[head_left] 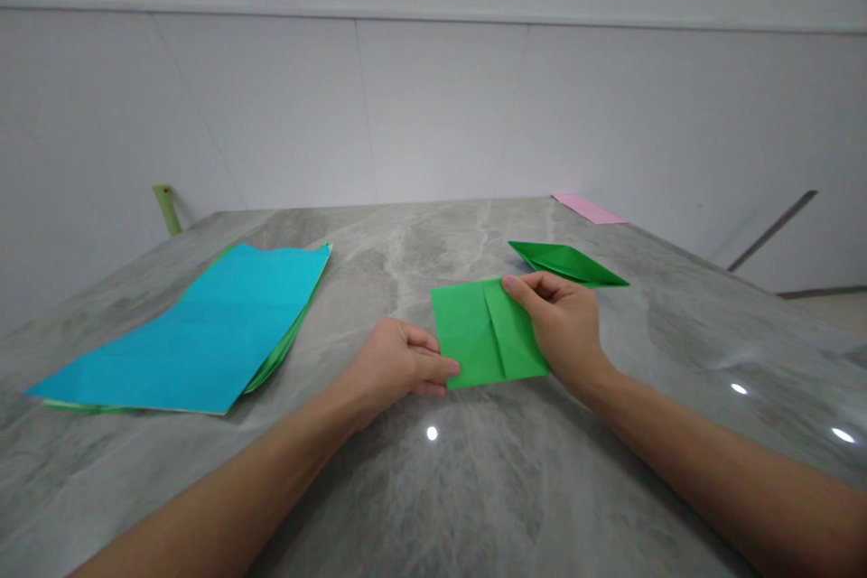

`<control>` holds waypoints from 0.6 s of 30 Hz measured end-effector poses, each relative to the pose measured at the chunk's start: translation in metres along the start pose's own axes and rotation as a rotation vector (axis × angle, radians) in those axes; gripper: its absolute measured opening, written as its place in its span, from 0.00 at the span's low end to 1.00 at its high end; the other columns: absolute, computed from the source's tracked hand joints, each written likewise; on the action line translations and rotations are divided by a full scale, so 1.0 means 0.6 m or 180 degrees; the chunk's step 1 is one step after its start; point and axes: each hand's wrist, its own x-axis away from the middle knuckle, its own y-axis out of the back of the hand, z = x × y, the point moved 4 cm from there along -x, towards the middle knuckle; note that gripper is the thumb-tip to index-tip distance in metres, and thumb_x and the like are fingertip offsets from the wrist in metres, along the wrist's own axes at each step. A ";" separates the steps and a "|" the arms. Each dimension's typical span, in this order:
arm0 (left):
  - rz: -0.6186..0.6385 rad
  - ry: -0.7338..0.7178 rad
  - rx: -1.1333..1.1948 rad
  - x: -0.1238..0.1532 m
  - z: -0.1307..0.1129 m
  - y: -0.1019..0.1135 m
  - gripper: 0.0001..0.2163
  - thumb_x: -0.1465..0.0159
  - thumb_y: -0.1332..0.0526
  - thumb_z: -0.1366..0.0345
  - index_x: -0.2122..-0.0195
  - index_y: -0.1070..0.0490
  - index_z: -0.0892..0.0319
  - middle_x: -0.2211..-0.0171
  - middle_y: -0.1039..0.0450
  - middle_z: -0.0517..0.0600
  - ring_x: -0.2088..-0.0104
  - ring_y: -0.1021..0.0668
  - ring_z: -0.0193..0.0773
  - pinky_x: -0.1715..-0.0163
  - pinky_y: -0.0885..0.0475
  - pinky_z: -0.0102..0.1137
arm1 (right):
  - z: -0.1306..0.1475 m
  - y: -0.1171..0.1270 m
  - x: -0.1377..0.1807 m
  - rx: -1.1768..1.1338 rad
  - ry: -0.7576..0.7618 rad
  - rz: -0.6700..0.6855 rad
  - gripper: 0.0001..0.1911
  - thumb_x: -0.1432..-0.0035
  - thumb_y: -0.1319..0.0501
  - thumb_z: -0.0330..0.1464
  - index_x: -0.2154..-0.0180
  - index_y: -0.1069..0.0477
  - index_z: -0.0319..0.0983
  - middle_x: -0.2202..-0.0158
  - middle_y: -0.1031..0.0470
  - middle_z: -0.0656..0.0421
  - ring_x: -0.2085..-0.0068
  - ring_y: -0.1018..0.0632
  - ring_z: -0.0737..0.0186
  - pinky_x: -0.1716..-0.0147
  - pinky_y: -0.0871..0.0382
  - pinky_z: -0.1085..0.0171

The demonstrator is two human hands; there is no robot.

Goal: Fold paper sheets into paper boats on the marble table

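A partly folded green paper (478, 334) lies flat on the grey marble table (433, 488), with creases running down its middle. My left hand (399, 366) pinches its near left corner, fingers curled. On the sheet's right side rests my right hand (565, 325), with thumb and fingers pressing a folded flap near the top edge. Just behind my right hand sits a finished green folded shape (569, 264), long and pointed.
A stack of sheets with a blue one on top (203, 334) lies at the left, green sheets under it. A pink sheet (588, 209) rests at the far right edge by the white wall. A green strip (166, 209) leans at the far left corner.
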 end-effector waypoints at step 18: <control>0.0180 -0.0403 0.0506 0.001 0.008 -0.012 0.14 0.54 0.27 0.63 0.66 0.21 0.61 0.69 0.21 0.50 0.69 0.21 0.39 0.68 0.28 0.31 | -0.002 -0.024 0.028 -0.0083 0.0053 0.0648 0.14 0.49 0.32 0.41 0.78 0.27 0.37 0.81 0.30 0.62 0.78 0.33 0.68 0.79 0.41 0.67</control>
